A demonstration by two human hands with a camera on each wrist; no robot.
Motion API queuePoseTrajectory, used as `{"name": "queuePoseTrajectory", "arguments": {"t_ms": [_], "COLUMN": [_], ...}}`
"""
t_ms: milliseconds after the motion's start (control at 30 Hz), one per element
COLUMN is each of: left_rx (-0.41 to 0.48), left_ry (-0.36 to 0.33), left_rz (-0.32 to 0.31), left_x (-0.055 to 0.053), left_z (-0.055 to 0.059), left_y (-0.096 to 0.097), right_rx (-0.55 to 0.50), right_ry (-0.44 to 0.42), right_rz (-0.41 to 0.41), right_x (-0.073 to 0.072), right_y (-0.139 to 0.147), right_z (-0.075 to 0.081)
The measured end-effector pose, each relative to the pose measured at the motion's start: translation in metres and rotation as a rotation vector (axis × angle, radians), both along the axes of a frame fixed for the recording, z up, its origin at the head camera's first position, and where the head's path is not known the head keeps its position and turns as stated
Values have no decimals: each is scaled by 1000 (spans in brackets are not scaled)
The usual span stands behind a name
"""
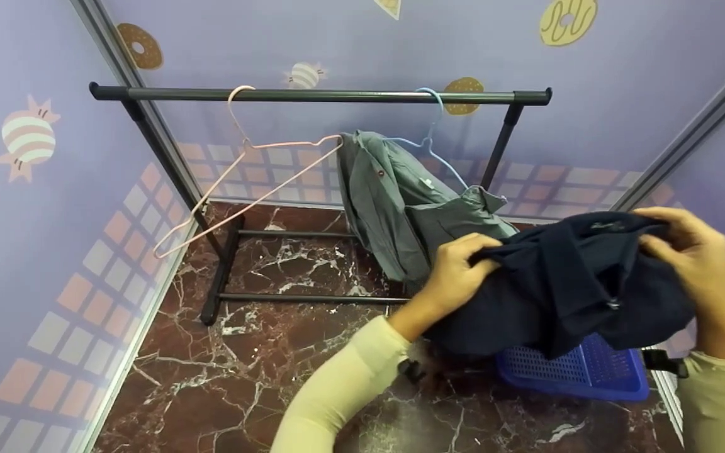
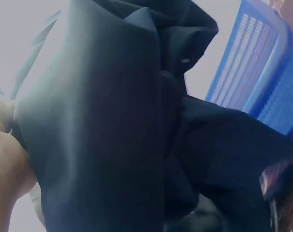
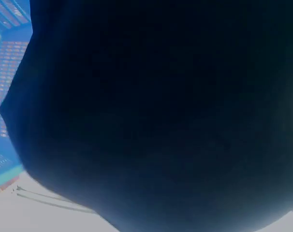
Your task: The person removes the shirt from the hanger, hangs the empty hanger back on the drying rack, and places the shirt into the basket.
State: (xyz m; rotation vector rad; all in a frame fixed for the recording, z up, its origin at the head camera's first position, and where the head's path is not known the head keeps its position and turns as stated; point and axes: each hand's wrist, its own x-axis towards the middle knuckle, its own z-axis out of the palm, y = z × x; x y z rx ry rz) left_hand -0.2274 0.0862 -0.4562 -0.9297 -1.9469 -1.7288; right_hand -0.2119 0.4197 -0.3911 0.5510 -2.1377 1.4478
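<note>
A bunched dark navy garment, with a collar-like band and a small fastener, hangs between both hands. My left hand pinches its left edge between thumb and fingers. On the other side my right hand grips its upper right edge, the thumb in front. Navy cloth fills much of the left wrist view and nearly all of the right wrist view. Behind it, a grey-green garment hangs on a blue hanger. A bare pink hanger hangs further left.
The black clothes rack carries both hangers and has lower bars near the floor. A blue plastic basket sits on the dark marbled floor, below the navy garment. Patterned lilac panels enclose the rack at the back and sides.
</note>
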Motion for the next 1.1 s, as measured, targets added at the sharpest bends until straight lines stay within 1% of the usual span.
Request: {"name": "queuePoseTrajectory", "arguments": {"t_ms": [100,167,200,267,367,467,533,633,700,767,900,1000,1100], "left_rx": [13,8,-5,-33,-70,-122,-164,-223,-265,-326,-476,-572,-649], "left_ry": [-20,-37,-42,-51,-100,-166,-208,-248,-262,-262,-238,-215,-197], "left_rz": [14,25,37,59,65,78,89,93,89,87,81,55,22], "left_x": [-2,-3,-3,-4,-5,-7,-9,-12,-14,-15,-15,-15,-14], "left_z": [-5,-11,-15,-27,-47,-67,-78,-90,-94,-97,-101,-102,-105], "left_y": [18,30,35,46,59,68,70,73,74,76,78,78,76], "right_rx": [-2,34,58,97,164,269,348,452,506,539,588,625,660], "right_ry": [5,7,2,-18,-80,-144,-170,-200,-227,-275,-380,-426,-451], "right_rz": [-55,-100,-119,-156,-218,-274,-296,-308,-301,-278,-204,-143,-93], "right_x": [1,-1,-3,-10,-18,-21,-23,-27,-29,-31,-37,-39,-39], "right_y": [2,5,9,16,27,31,33,34,35,36,40,41,41], "right_z": [3,-1,-6,-18,-42,-64,-77,-96,-108,-119,-139,-151,-158]}}
